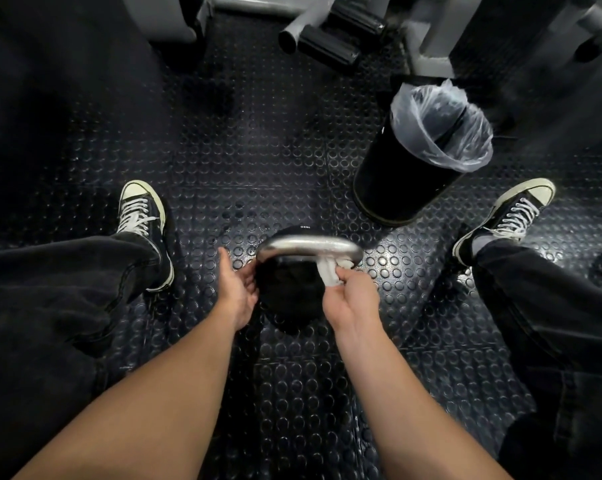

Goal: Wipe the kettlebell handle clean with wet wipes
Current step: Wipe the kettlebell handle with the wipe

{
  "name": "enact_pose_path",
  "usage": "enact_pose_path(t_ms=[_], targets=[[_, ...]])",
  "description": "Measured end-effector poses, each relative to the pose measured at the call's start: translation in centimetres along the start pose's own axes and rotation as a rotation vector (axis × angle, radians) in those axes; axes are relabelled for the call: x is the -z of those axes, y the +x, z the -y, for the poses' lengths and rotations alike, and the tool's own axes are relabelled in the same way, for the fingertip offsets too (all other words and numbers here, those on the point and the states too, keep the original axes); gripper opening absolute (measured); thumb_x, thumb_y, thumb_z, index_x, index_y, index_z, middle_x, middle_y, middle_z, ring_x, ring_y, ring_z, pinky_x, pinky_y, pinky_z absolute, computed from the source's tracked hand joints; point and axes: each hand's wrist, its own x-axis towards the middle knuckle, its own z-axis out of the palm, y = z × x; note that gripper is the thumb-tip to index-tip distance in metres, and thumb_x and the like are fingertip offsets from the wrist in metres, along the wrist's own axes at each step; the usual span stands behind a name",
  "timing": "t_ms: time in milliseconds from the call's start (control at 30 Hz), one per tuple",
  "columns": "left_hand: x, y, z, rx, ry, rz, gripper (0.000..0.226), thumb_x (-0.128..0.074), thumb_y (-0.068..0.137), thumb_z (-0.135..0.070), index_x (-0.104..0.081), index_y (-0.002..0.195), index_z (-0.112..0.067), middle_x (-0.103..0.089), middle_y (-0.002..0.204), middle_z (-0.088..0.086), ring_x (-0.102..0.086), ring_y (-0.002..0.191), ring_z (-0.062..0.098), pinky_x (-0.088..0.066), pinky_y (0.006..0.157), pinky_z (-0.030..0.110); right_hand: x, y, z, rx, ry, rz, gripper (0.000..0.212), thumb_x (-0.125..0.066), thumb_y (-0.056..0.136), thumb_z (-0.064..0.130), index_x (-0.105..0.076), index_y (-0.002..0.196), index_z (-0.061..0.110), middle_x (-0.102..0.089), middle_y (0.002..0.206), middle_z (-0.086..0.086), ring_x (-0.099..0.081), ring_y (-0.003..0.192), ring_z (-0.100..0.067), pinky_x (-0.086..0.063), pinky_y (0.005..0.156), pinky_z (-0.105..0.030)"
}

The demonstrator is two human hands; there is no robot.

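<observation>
A black kettlebell (291,292) stands on the studded rubber floor between my feet. Its silver handle (306,244) arches across the top and looks shiny. A white wet wipe (329,271) is wrapped around the handle's right side, and my right hand (350,296) pinches the wipe's ends just below the handle. My left hand (238,284) rests against the kettlebell's left side near the handle's left end, fingers curled on the black body.
A black waste bin (396,181) lined with a clear plastic bag stands to the far right of the kettlebell. My two sneakers (143,216) (507,216) flank the kettlebell. Grey gym machine frames and black foam rollers (330,32) lie at the back.
</observation>
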Motion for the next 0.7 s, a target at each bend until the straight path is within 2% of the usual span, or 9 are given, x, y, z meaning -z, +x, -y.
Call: enact_pose_path(t_ms=[200, 300, 367, 567, 633, 700], targets=[[0.0, 0.1, 0.1, 0.002, -0.01, 0.013, 0.102, -0.018, 0.087, -0.084, -0.053, 0.141, -0.004, -0.062, 0.133, 0.017, -0.059, 0.124, 0.028, -0.042, 0.112, 0.044, 0.3, -0.7, 0.2, 0.036, -0.151, -0.054, 0.026, -0.054, 0.089, -0.013, -0.062, 0.113, -0.007, -0.067, 0.117, -0.014, -0.063, 0.11, -0.024, -0.052, 0.076, -0.026], [0.0, 0.1, 0.1, 0.001, -0.017, 0.02, 0.101, -0.018, 0.088, -0.083, -0.054, 0.14, -0.004, -0.063, 0.133, 0.018, -0.058, 0.124, 0.028, -0.041, 0.113, 0.044, 0.1, -0.1, 0.4, 0.036, -0.117, -0.046, 0.023, -0.052, 0.085, -0.018, -0.063, 0.101, -0.005, -0.065, 0.12, -0.019, -0.062, 0.113, -0.029, -0.048, 0.103, -0.039], [-0.1, -0.1, 0.0, 0.005, -0.022, 0.019, 0.101, -0.019, 0.088, -0.084, -0.054, 0.14, -0.005, -0.063, 0.132, 0.017, -0.059, 0.123, 0.027, -0.042, 0.112, 0.043, -0.7, 0.1, 0.4, 0.03, -0.084, -0.042, 0.027, -0.05, 0.083, -0.019, -0.062, 0.104, -0.006, -0.063, 0.124, -0.022, -0.062, 0.115, -0.032, -0.045, 0.108, -0.043], [-0.2, -0.1, 0.0, -0.001, -0.019, 0.018, 0.099, -0.017, 0.089, -0.083, -0.055, 0.138, -0.006, -0.064, 0.13, 0.016, -0.06, 0.122, 0.028, -0.042, 0.112, 0.045, 0.6, -1.9, 2.8, 0.052, -0.266, 0.014, 0.039, -0.048, 0.084, -0.025, -0.052, 0.121, -0.012, -0.061, 0.119, -0.031, -0.066, 0.107, -0.04, -0.052, 0.099, -0.052], [-0.2, -0.2, 0.0, 0.0, -0.025, 0.009, 0.098, -0.019, 0.088, -0.083, -0.058, 0.136, -0.006, -0.065, 0.129, 0.017, -0.061, 0.121, 0.028, -0.042, 0.111, 0.046, 1.1, -3.0, 4.4, 0.1, -0.303, 0.014, 0.033, -0.047, 0.085, -0.025, -0.053, 0.111, -0.004, -0.061, 0.117, -0.027, -0.065, 0.108, -0.035, -0.052, 0.1, -0.046], [-0.1, -0.2, 0.0, -0.002, -0.023, 0.012, 0.099, -0.018, 0.089, -0.082, -0.058, 0.136, -0.006, -0.066, 0.128, 0.017, -0.061, 0.121, 0.028, -0.041, 0.113, 0.045, 0.8, -4.1, 5.9, 0.221, -0.36, 0.053, 0.027, -0.048, 0.089, -0.021, -0.052, 0.095, 0.005, -0.062, 0.109, -0.018, -0.066, 0.099, -0.025, -0.056, 0.091, -0.035]])
